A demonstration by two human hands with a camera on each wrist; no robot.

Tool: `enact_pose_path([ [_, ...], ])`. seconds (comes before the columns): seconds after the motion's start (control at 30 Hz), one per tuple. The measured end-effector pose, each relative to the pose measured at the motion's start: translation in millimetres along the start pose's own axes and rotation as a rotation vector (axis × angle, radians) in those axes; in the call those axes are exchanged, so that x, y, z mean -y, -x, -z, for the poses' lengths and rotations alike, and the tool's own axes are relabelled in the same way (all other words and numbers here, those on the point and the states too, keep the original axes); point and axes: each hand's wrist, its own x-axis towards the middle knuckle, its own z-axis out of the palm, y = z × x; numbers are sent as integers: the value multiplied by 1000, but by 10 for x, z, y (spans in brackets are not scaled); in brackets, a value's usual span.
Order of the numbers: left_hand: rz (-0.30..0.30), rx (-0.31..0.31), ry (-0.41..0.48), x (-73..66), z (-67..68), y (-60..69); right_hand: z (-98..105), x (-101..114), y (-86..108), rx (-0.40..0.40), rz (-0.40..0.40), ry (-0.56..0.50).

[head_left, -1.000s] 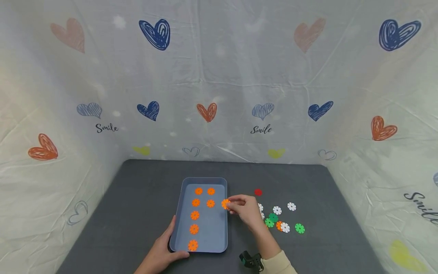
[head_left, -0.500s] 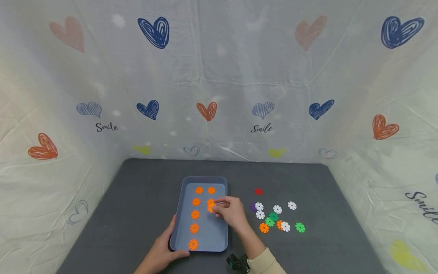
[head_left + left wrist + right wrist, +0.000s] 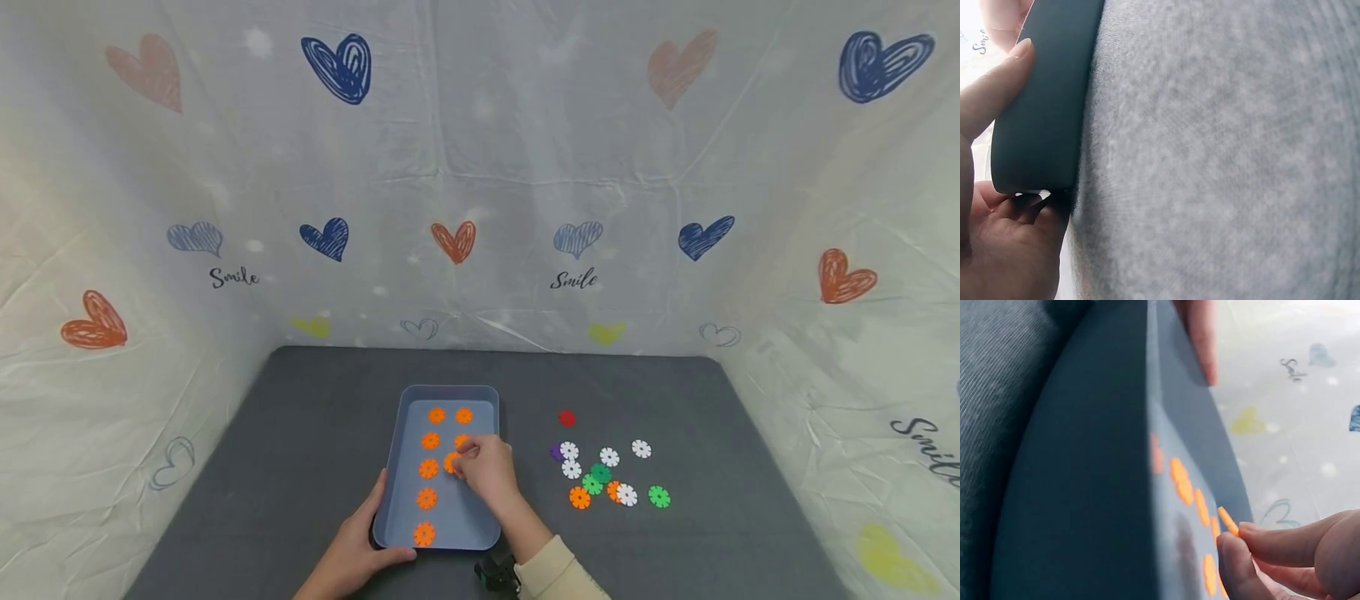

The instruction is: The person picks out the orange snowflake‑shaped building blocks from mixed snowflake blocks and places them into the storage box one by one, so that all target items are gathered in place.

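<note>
A blue-grey tray lies on the dark table. My left hand grips its near left corner, and in the left wrist view the thumb presses on the tray's wall. Over the tray, my right hand pinches an orange slotted disc between thumb and forefinger. From the right wrist this disc is seen on edge, tilted. Several orange discs form a column on the tray's left side. Another orange disc lies at the top of a second column; the one below it is partly hidden by the right hand.
Right of the tray, loose discs lie on the table: several white, a red one, green, orange and a purple one partly covered. A heart-printed curtain encloses the table.
My right hand has carried the orange disc from the tray's right rim leftward and down, to just below the second column. The left hand keeps its place on the tray.
</note>
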Motion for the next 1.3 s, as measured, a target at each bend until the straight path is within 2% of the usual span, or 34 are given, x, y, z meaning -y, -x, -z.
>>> enact_pose_path([
  [0.33,3,0,29,-8,-4,6,-101,-79,9,-92,63,329],
  [0.57,-4,-2,32,-7,1,3,-53,-47,37,-67,104,404],
  [0.67,-5,-2,23,-3,-1,11,14,-6,57,-25,115,370],
  [0.9,-6,4,29,-2,1,-1,313,79,58,53,118,138],
  [1.03,-3,11,32,1,4,-14,505,98,80,78,130,45],
  [1.3,4,37,31,24,-7,-17,820,65,209,24,148,27],
])
